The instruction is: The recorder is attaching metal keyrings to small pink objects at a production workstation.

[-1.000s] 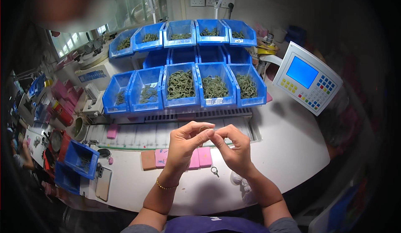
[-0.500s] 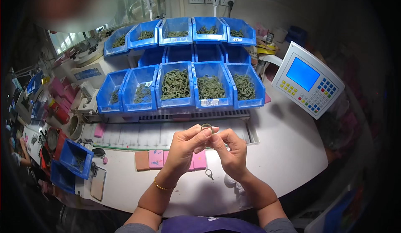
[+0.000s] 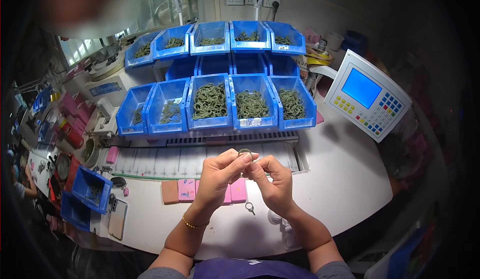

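A small dark green ring [image 3: 245, 151] is pinched between the fingertips of both hands, above the middle of the white table. My left hand [image 3: 221, 173] grips it from the left with thumb and bent fingers. From the right, my right hand [image 3: 273, 185] meets it, thumb tip and fingers closed at its lower edge. Fingers cover much of the ring. Below the hands, a loose ring with a short stem [image 3: 250, 208] lies on the table. Several pink blocks [image 3: 239, 191] and an orange-brown block [image 3: 170, 192] sit in a row, partly behind my left hand.
Blue bins [image 3: 210, 121] of green ring pieces stand in tiers at the back. A keypad unit with a blue screen [image 3: 362, 88] is at right. At left are a phone [image 3: 117, 220] and blue bins [image 3: 93, 191]. Another person's arm [image 3: 32, 183] shows far left.
Both hands and the ring have shifted very slightly left and stay pinched together. The stemmed ring on the table has not moved noticeably.
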`<state>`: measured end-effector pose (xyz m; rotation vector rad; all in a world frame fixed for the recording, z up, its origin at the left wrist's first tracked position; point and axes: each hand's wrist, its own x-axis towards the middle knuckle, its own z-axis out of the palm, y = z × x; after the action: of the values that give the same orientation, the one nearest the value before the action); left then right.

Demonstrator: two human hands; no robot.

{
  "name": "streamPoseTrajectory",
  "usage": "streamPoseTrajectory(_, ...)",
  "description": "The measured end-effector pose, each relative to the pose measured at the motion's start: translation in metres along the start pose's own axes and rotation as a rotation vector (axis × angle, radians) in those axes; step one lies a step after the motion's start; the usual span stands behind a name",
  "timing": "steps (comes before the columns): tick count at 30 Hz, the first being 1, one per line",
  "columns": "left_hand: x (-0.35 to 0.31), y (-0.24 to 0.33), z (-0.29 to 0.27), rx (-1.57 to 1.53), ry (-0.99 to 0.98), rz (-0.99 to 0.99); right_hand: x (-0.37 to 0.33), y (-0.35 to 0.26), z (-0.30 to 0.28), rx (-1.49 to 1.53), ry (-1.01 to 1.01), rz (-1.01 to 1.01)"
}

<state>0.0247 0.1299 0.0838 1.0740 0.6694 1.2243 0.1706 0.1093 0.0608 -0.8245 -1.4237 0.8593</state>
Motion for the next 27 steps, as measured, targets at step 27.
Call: streamPoseTrajectory(27, -0.001, 0.0, -0.003, 0.13, -0.024, 0.175, 0.006, 0.012, 0.0, -0.15, -0.001, -0.108)
